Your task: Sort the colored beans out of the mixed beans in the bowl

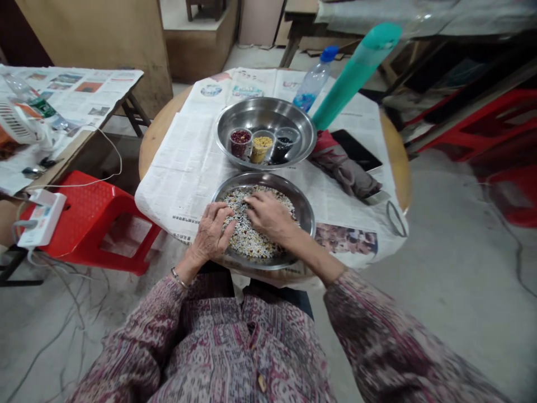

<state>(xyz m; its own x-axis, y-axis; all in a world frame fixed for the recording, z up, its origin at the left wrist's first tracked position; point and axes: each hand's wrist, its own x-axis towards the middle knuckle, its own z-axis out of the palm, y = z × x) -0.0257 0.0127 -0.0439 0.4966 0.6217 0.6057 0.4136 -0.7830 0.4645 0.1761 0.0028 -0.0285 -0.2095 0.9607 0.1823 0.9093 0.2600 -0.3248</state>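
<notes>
"One round bench [157, 140], with the front basin [305, 218] at its six o'clock, taking the far side as twelve. How best to work there?"

"Lightly, I'd judge: fingertips shallow, mixed grains [243, 238] spread thin, every movement kept inside the rim so nothing scatters."

"And the count, biggest first?"

"One bench. Two steel basins: that one, plus the rear basin [264, 115] towards twelve. One blue-capped bottle [312, 84] at one o'clock. Two hands: the left hand [210, 230] at the front basin's nine o'clock, thumb parted from its bent fingers; the right hand [269, 217] across from four, fingertips narrow among the grains near eleven. I can't tell whether they pinch any. In the rear basin, a red-filled cup [240, 146] at seven, a yellow-filled cup [262, 149] at six, a black-filled cup [282, 149] at five: three altogether. Loose grains? Too many to count."
</notes>
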